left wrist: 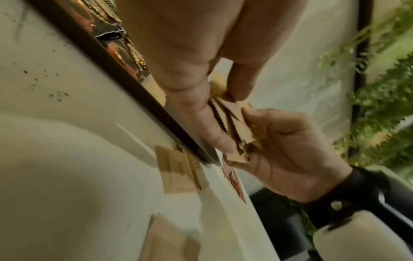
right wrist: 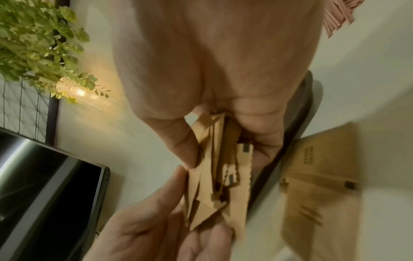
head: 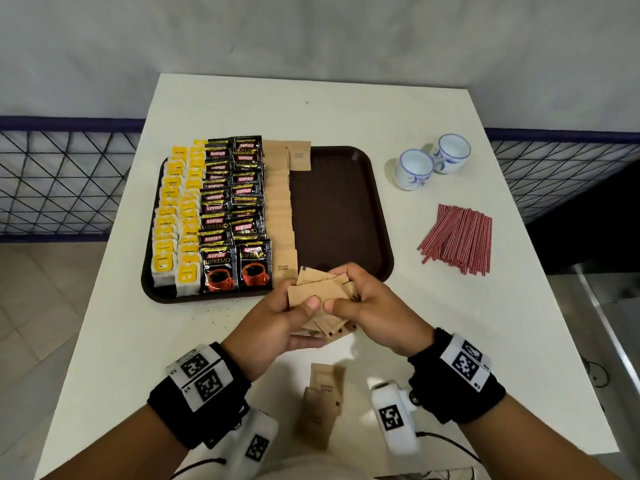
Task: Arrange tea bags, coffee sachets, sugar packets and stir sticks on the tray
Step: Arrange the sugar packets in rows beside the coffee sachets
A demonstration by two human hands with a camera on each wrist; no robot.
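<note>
Both hands hold a fanned bunch of brown sugar packets (head: 320, 292) just above the tray's near edge. My left hand (head: 282, 317) pinches the bunch with thumb on top; my right hand (head: 360, 303) grips its right side. The same sugar packets (left wrist: 236, 127) (right wrist: 214, 178) show between both hands in the wrist views. The brown tray (head: 339, 209) carries rows of yellow tea bags (head: 176, 216), black coffee sachets (head: 235, 209) and a column of sugar packets (head: 278, 202); its right half is bare. Red stir sticks (head: 459, 235) lie on the table to the right.
Two white cups with blue markings (head: 431, 161) stand at the table's back right. A few loose sugar packets (head: 322, 403) lie on the white table (head: 450, 323) near my body. A wire fence (head: 62, 181) runs behind the table.
</note>
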